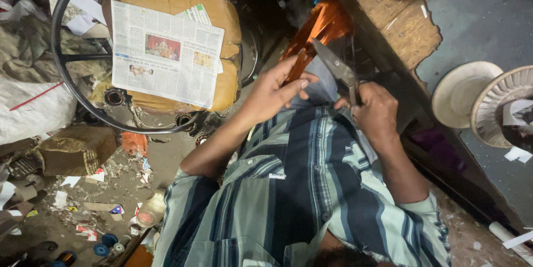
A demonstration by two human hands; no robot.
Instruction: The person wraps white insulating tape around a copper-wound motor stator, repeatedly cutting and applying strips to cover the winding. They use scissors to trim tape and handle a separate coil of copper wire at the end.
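Short-sleeved collared shirt, striped pale green, navy and grey (chest pocket); bare forearms.

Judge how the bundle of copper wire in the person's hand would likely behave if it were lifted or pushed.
The copper wire bundle would probably bend rather than stay stiff, since its strands curve in a loop above the left hand. It looks thin and many-stranded, so it may splay when pushed. Being metal, it is likely heavy for its size. The right hand holds scissors against it.

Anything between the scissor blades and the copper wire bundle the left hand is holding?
Nothing visible. The scissors in the right hand point at the copper wire bundle, which the left hand grips lower down, beside the blades.
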